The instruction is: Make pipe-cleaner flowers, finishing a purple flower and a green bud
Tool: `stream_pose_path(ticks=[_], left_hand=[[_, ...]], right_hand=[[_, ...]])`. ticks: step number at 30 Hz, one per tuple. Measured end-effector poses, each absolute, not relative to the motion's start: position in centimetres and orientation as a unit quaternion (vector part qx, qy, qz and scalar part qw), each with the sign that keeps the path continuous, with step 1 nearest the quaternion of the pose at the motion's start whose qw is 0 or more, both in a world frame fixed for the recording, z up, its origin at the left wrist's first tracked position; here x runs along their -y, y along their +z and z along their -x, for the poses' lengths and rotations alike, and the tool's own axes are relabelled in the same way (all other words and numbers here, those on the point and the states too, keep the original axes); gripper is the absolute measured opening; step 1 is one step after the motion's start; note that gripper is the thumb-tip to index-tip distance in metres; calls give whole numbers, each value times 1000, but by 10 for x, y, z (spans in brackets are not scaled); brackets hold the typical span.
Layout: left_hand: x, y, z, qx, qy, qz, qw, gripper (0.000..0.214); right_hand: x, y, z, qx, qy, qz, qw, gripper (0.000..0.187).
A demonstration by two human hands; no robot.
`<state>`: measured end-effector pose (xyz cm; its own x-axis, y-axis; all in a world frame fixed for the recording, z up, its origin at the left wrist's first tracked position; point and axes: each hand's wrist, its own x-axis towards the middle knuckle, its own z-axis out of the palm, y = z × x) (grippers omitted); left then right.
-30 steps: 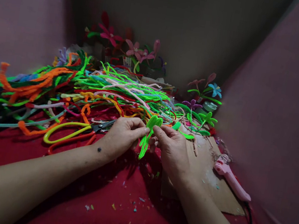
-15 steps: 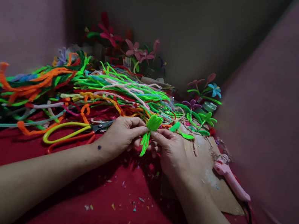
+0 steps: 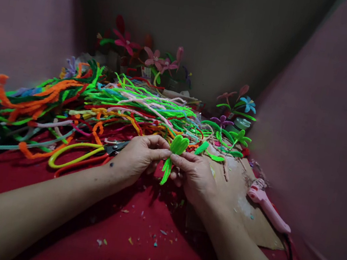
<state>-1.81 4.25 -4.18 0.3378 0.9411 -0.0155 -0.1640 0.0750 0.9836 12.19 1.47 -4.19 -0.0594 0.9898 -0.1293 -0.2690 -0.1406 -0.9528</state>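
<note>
Pipe-cleaner piece (image 3: 179, 145), green, between left hand (image 3: 141, 154) and right hand (image 3: 197, 174), pinched at waist by both, loops up, tails down, presumably to stop loops spreading. Scissors (image 3: 111, 149) just left of left hand, handles outward; pink tool (image 3: 269, 207) right of right hand, probably parked clear.

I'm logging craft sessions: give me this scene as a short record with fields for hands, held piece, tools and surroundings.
Left-hand grip: pinching the green piece at its waist
Right-hand grip: pinching there too
Shape held: fuzzy loops above, strands below
Scissors: beside left wrist, blades partly hidden
Pink tool: at right edge of cardboard
Behind: pile of pipe cleaners, fuzzy flowers
</note>
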Motion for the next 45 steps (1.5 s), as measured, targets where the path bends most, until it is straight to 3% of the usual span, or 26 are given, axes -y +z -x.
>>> stream_pose_path(ticks=[9, 16, 24, 35, 45], left_hand=[[-47, -37, 23, -374, 397, -558, 625, 16], [-45, -19, 25, -343, 446, -676, 476, 21], [-43, -27, 31, -285, 442, -830, 186, 17], [-35, -15, 30, -298, 455, -820, 179, 9], [-39, -17, 31, -280, 457, -836, 119, 8]], right_hand=[[-13, -36, -125, 436, 590, 463, 497, 11], [-4, -29, -118, 484, 522, 522, 470, 7], [1, -27, -114, 528, 497, 538, 429, 13], [-2, -29, -117, 559, 451, 566, 405, 17], [-8, -41, -124, 501, 587, 478, 419, 10]])
